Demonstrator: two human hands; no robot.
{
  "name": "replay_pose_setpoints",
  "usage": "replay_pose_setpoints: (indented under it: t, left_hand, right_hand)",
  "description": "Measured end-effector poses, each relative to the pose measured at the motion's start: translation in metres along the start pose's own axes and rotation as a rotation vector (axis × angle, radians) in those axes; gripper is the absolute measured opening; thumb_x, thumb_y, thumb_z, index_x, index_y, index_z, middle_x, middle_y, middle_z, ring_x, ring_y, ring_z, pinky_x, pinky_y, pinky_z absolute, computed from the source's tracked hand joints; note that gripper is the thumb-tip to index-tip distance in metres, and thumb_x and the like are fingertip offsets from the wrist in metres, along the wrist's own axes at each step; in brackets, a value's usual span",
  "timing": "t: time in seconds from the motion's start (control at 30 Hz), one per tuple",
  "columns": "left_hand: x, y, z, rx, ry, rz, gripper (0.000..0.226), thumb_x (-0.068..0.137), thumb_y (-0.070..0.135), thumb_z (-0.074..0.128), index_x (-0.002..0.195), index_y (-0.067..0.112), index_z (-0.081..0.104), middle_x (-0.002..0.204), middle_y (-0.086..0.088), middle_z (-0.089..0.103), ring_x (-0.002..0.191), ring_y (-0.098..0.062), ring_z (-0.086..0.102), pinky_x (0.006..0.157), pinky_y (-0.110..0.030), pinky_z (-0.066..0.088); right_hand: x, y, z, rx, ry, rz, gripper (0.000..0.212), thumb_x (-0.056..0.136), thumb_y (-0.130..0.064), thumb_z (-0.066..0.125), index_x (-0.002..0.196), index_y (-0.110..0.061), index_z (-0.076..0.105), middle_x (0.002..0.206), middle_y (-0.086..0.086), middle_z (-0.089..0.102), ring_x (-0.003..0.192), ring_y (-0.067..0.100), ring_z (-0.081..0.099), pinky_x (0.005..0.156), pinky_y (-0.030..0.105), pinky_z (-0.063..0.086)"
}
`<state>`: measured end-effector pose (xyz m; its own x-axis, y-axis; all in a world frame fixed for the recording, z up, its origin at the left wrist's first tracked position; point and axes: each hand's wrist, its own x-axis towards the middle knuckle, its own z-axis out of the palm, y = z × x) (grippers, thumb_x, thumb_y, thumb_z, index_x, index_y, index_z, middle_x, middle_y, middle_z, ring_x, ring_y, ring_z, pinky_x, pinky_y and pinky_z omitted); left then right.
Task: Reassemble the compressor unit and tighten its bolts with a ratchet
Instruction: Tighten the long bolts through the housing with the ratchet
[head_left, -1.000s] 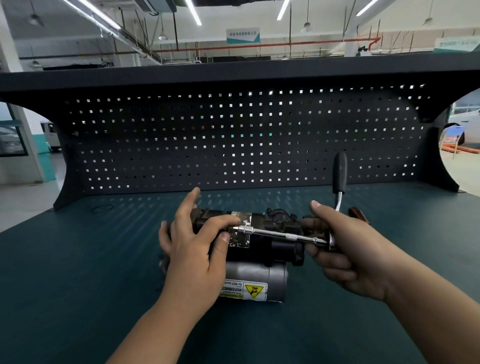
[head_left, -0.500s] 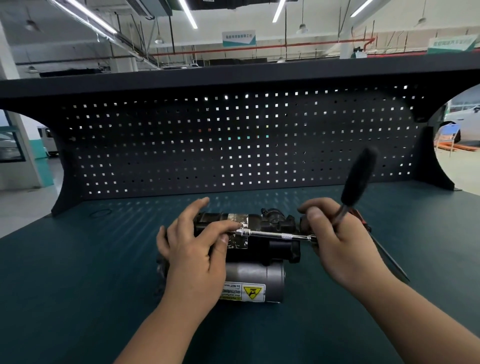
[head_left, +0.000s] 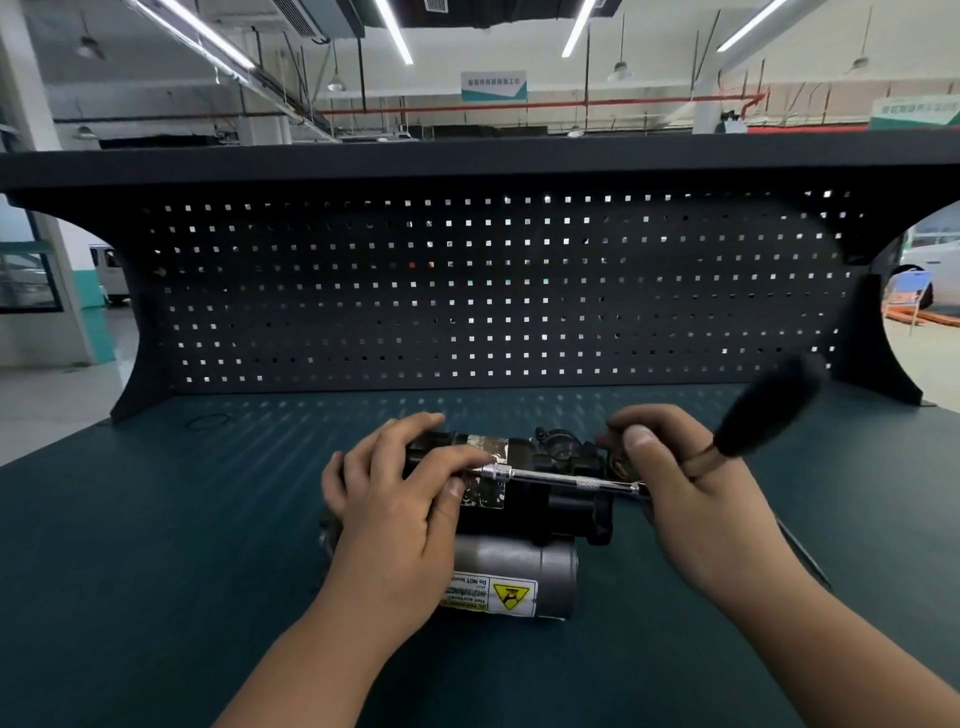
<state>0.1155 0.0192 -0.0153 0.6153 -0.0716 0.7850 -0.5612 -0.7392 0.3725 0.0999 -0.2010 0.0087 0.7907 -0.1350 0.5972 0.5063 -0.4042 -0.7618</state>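
Centrally on the dark teal workbench top (head_left: 156, 519) lies the black compressor unit (head_left: 519, 571) with a grey metal cylinder and a yellow warning label. The left hand (head_left: 395, 514) rests over its left end, thumb and forefinger pinching the socket tip of the chrome ratchet (head_left: 561, 478) with a long extension bar. The right hand (head_left: 685, 499) clasps the ratchet's head on the right, its blurred black handle (head_left: 763, 410) tilting towards the far right

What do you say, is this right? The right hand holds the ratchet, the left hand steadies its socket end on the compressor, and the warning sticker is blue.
Not quite. The head view shows the warning sticker with a yellow triangle on white, not blue. The rest holds: the right hand holds the ratchet, and the left hand steadies its socket end on the compressor.
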Motion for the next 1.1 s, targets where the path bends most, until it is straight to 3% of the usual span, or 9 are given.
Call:
replay_pose_setpoints:
  t: [0.1,0.17,0.23,0.43,0.6,0.7,0.83,1.0,1.1]
  left_hand:
    - [0.0,0.0,0.0,0.017,0.002,0.012,0.032,0.09,0.041,0.031,0.115,0.052,0.048,0.127,0.033,0.026,0.125,-0.012,0.027,0.111,-0.058,0.012]
    - [0.0,0.0,0.0,0.021,0.006,0.013,0.032,0.09,0.041,0.031,0.115,0.052,0.048,0.126,0.032,0.027,0.125,-0.013,0.027,0.109,-0.06,0.014]
    - [0.0,0.001,0.001,0.015,0.014,0.007,0.032,0.09,0.041,0.031,0.114,0.052,0.049,0.126,0.031,0.027,0.124,-0.01,0.025,0.108,-0.061,0.015]
    - [0.0,0.002,-0.002,-0.002,0.006,-0.015,0.035,0.087,0.043,0.032,0.117,0.052,0.047,0.125,0.029,0.031,0.12,-0.002,0.024,0.108,-0.061,0.016]
    - [0.0,0.003,-0.003,-0.026,0.001,-0.024,0.036,0.085,0.051,0.036,0.12,0.053,0.044,0.122,0.035,0.027,0.119,0.011,0.018,0.108,-0.063,0.018]
    - [0.0,0.003,-0.003,-0.056,0.005,-0.029,0.035,0.084,0.056,0.037,0.117,0.059,0.045,0.129,0.045,0.019,0.121,0.023,0.003,0.109,-0.063,0.018]
    - [0.001,0.005,-0.003,-0.085,0.011,-0.041,0.03,0.08,0.061,0.04,0.109,0.067,0.048,0.132,0.046,0.017,0.121,0.006,0.018,0.113,-0.056,0.01]
    - [0.001,0.006,0.001,-0.076,0.074,-0.044,0.03,0.082,0.059,0.041,0.11,0.057,0.052,0.123,0.041,0.025,0.118,0.014,0.016,0.109,-0.061,0.016]
    - [0.001,0.006,0.003,-0.078,0.09,-0.035,0.027,0.083,0.058,0.041,0.107,0.056,0.053,0.118,0.032,0.029,0.113,0.007,0.02,0.108,-0.063,0.016]
  right_hand:
    - [0.004,-0.003,-0.001,0.115,-0.063,0.301,0.022,0.092,-0.044,0.047,0.089,-0.038,0.068,0.084,-0.004,0.072,0.041,0.004,0.044,0.05,0.025,0.034]
    - [0.004,-0.004,-0.001,0.195,-0.105,0.405,0.026,0.094,-0.045,0.048,0.086,-0.032,0.069,0.082,0.013,0.062,0.039,0.015,0.034,0.041,0.023,0.029]
    - [0.005,-0.005,-0.001,0.241,-0.108,0.459,0.029,0.095,-0.043,0.049,0.083,-0.029,0.071,0.078,0.017,0.06,0.038,0.017,0.03,0.038,0.022,0.026]
    - [0.008,-0.017,-0.001,0.349,-0.107,0.55,0.035,0.097,-0.04,0.05,0.092,-0.008,0.064,0.062,0.0,0.065,0.036,0.012,0.029,0.036,0.018,0.024]
    - [0.006,-0.023,-0.002,0.335,-0.135,0.57,0.033,0.097,-0.039,0.051,0.096,-0.008,0.063,0.06,-0.008,0.065,0.036,0.011,0.028,0.036,0.018,0.023]
    - [0.006,-0.024,-0.004,0.365,-0.153,0.602,0.031,0.096,-0.037,0.052,0.097,-0.008,0.062,0.057,-0.01,0.063,0.036,0.01,0.027,0.034,0.017,0.022]
    - [0.005,-0.028,-0.008,0.51,-0.171,0.716,0.027,0.092,-0.038,0.058,0.097,-0.012,0.059,0.054,-0.005,0.052,0.035,0.007,0.025,0.033,0.012,0.019]
    - [0.006,-0.034,-0.013,0.875,-0.208,0.847,0.022,0.074,-0.035,0.065,0.083,-0.018,0.054,0.049,-0.007,0.033,0.033,0.003,0.023,0.026,0.012,0.018]
    - [-0.001,-0.028,-0.006,0.758,-0.137,0.702,0.019,0.093,-0.03,0.055,0.085,-0.013,0.059,0.05,-0.004,0.044,0.034,0.007,0.029,0.029,0.018,0.024]
